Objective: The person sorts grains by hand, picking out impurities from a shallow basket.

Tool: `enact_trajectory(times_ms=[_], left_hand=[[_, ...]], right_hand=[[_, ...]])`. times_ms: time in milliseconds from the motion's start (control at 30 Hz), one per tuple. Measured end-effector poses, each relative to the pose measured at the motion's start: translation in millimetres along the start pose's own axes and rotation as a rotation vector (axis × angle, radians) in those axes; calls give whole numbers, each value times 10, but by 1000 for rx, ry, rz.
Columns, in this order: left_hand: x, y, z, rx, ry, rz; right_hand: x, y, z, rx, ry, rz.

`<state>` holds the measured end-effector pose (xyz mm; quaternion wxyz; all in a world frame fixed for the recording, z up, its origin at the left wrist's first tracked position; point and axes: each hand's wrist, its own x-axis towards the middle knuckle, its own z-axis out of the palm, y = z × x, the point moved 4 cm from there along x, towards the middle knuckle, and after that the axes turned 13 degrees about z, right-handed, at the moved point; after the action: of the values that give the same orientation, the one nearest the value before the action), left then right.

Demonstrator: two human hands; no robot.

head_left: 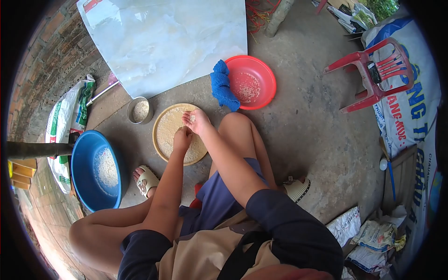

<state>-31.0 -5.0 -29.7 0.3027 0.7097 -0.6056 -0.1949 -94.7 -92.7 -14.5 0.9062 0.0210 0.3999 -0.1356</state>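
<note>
A round, wood-rimmed tray (155, 140) of pale, rice-like grains (170, 132) lies on the ground in front of me. Over its right side, my right hand (198, 122) is turned palm up and cupped, with a few grains in it. Just below it, my left hand (183, 138) is closed with the fingers pressed together; whatever they may hold is hidden. A metal bowl (140, 111) of similar grains stands beyond the tray's left edge.
At left is a blue basin (96, 170) with white grains. A red basin (253, 81) holds scattered grains, a blue cloth (223, 86) over its rim. A marbled panel (172, 42) lies ahead. A red plastic chair (382, 72) and printed sacks (406, 107) are at right.
</note>
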Motion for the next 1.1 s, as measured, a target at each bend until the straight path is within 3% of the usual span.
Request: enact_trajectory(times_ms=[233,300,367,600,800,867,1100], left_hand=[[119,-176,-207,-124,-3,-97],[191,-210,-374,-437,61,-299],[299,-100,-608,-531,120,-322],[629,406,-1154,-713,99,-252],[716,791,-1223,-786,-41,-140],[723,863,-1196,-648,-138,-110],[710,929,-1126,-516,-153,-51]], right_hand=[[-13,-6,14,-80,38,-42],[-24,-8,15,-94,37,-56],[-29,-16,33,-98,11,-65],[19,24,40,-112,84,-49],[-15,43,110,-109,-47,42],[-57,52,171,-149,-77,33],[-233,77,303,-166,-83,8]])
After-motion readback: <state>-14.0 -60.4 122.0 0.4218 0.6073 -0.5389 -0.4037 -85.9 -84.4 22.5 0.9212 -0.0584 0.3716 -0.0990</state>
